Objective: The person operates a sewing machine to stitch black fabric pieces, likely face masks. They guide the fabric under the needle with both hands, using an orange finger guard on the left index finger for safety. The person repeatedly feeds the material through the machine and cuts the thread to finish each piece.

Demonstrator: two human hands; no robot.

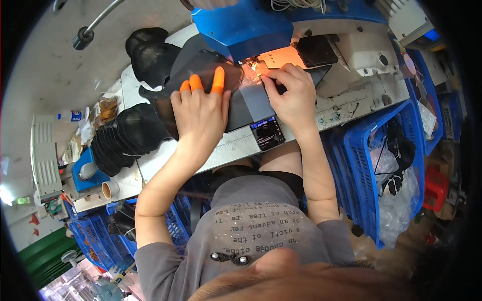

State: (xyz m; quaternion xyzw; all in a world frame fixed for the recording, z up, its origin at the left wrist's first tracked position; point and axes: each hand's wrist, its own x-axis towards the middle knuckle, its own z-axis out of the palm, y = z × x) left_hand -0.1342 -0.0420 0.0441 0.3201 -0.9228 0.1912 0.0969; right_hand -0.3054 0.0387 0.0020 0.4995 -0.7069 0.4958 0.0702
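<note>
My left hand [200, 111] lies spread and flat on a dark grey-black fabric piece [236, 114], with orange finger cots on several fingers. To its right, my right hand [295, 98] pinches thumb and forefinger together close to the lit needle area [254, 67] of a blue sewing machine [241, 30]. Whatever sits between those fingertips is too small to make out. Dark material shows beneath the right palm. A smartphone [267, 134] with its screen lit rests at the table's front edge, below and between my hands.
Stacked black pieces [125, 138] lie left of my left hand, with more black pieces [150, 57] farther back. A paper cup [110, 189] stands at the table's left end. Blue plastic baskets [357, 165] holding bags flank my right side. A metal rod [103, 17] hangs upper left.
</note>
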